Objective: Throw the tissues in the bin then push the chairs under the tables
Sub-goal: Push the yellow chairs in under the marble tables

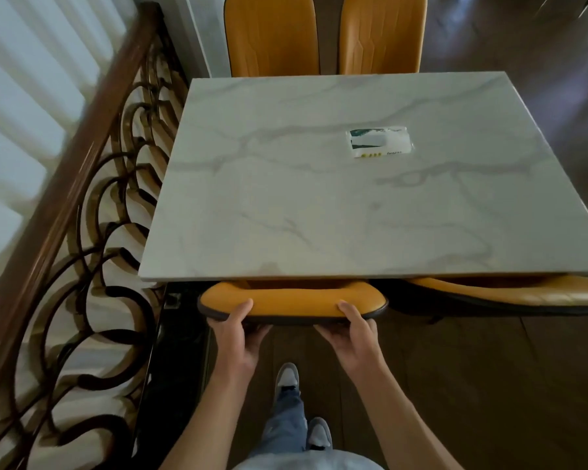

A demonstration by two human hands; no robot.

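A white marble table point(286, 205) fills the middle of the view. At its near edge stands a yellow chair point(292, 301) with its seat under the top, only the backrest rim showing. My left hand point(233, 329) grips the left end of that backrest and my right hand point(350, 334) grips the right end. A second yellow chair point(510, 293) sits beside it at the near right, partly under the table. Two more yellow chairs point(272, 35) point(382, 35) stand against the far edge. A flat pack of tissues point(379, 142) lies on the table's right half.
A wooden handrail with dark scrolled ironwork point(82, 205) runs close along the table's left side. Dark wood floor point(489, 385) extends to the right and behind me. My feet in pale shoes point(287, 378) stand just behind the chair.
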